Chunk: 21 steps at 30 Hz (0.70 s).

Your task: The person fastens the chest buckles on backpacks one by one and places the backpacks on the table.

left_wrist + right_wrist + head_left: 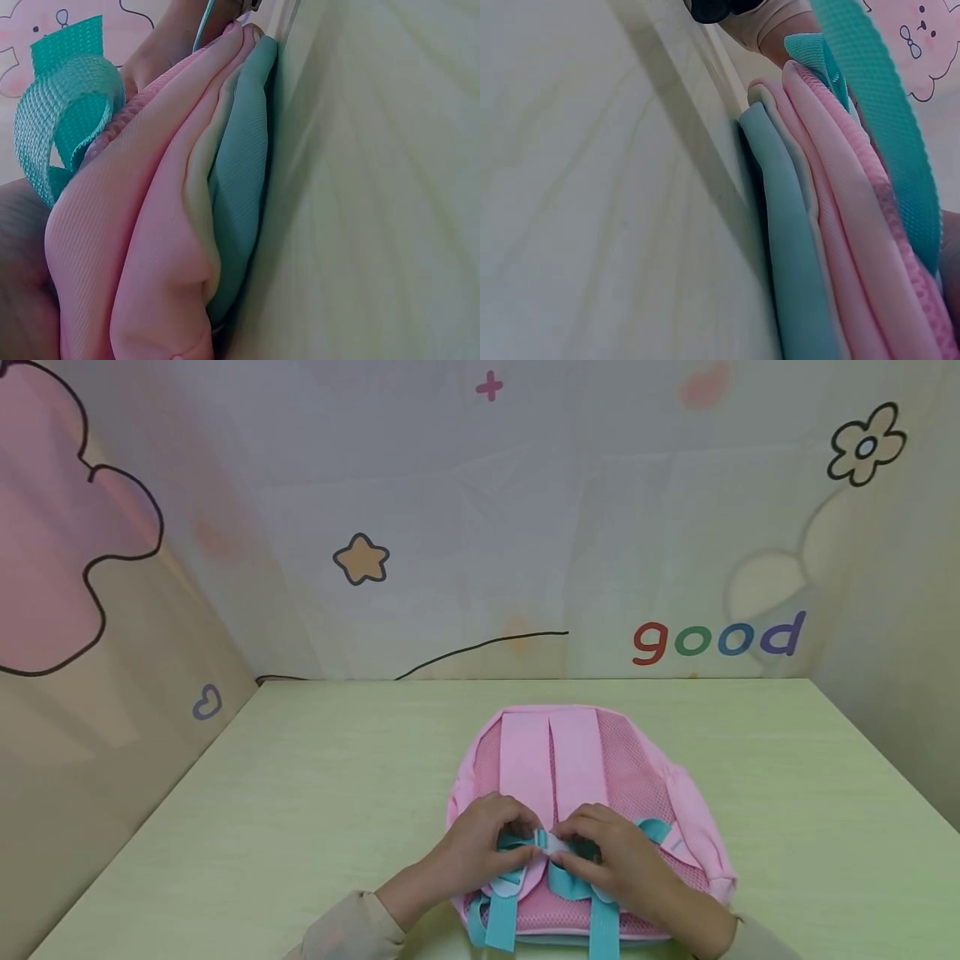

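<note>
A pink backpack [577,752] lies flat with its mesh back and two shoulder straps facing up. Over its lower half, my left hand [491,843] pinches one side of a small buckle [551,842] on the teal webbing. From the other side my right hand [618,860] pinches the same buckle, thumb and fingers close to the left ones. Teal strap ends [501,922] hang over the bag's near edge. The left wrist view shows a teal webbing loop [67,97] above the bag's pink side. In the right wrist view, teal webbing [885,112] runs past the layered edge.
Beneath the bag is a pale green wood-grain table [300,793]. A printed cloth wall [465,527] with a star, a flower and the word "good" rises behind it. Similar cloth stands at the left and right sides.
</note>
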Tool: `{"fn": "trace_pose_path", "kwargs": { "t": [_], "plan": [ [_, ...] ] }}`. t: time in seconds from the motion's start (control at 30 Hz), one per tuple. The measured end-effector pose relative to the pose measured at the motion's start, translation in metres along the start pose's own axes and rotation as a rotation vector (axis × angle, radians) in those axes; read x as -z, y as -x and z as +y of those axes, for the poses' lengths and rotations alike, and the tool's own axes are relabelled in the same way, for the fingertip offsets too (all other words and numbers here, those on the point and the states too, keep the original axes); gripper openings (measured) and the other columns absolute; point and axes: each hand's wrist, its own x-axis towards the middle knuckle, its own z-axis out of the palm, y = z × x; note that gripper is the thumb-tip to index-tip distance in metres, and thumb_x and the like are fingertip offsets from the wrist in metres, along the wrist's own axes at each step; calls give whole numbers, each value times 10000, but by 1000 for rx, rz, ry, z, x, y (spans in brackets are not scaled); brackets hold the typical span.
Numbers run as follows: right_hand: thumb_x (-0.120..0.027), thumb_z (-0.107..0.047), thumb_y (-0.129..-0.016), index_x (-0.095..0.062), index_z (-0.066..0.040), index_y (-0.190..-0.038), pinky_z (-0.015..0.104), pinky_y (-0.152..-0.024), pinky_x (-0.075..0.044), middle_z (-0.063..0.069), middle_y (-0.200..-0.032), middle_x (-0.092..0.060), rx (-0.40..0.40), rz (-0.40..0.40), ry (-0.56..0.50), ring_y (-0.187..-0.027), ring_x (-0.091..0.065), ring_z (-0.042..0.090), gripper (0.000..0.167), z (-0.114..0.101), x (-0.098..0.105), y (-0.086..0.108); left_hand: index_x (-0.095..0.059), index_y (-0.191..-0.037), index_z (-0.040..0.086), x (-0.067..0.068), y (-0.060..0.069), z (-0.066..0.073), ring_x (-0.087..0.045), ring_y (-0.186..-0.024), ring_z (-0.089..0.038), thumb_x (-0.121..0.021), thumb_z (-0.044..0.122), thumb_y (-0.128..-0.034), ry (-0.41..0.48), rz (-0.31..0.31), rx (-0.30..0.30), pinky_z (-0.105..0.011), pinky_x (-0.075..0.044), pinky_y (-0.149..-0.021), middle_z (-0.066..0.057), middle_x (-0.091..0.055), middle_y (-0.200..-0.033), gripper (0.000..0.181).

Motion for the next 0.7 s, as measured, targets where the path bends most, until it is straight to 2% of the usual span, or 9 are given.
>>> {"fn": "trace_pose_path", "kwargs": {
  "t": [0.17,0.37,0.5,0.63,0.7],
  "plan": [
    [-753,-157,-815,-699,-124,-985,180,-676,-506,-79,-909,-639,-17,-40,-26,-797,-550,23,182,0,4,-1,-657,-1056,110,1,0,2,-532,-909,-72,-719,169,-859,-2,0,28,-176,-468,-817,3,-656,-968,215],
    [-732,-187,-840,-699,-113,-1027,201,-704,-526,-66,-933,-646,-59,-95,-16,-824,-581,39,203,-2,10,-3,-642,-1113,105,6,0,7,-560,-939,-103,-710,182,-869,-34,1,1,-202,-489,-851,-5,-655,-1004,264],
    [-724,-171,-845,-695,-114,-1030,194,-680,-519,-65,-928,-644,-79,-101,-13,-813,-593,50,196,-5,17,-6,-639,-1111,107,12,-1,12,-580,-948,-122,-713,202,-866,-119,21,-43,-220,-496,-862,-1,-663,-1005,273],
    [-705,-150,-860,-686,-119,-1052,178,-625,-486,-39,-951,-643,-108,-126,-20,-787,-573,69,196,-7,28,-10,-650,-1088,115,19,-2,15,-596,-969,-134,-725,228,-855,-229,67,-97,-252,-502,-873,11,-675,-1004,270],
    [-704,-168,-863,-681,-133,-1076,173,-626,-480,-36,-981,-644,-155,-152,-15,-791,-550,68,216,-7,33,-12,-655,-1079,118,23,-3,16,-599,-980,-142,-738,230,-843,-269,94,-114,-273,-505,-881,11,-676,-1006,274]
  ]
}}
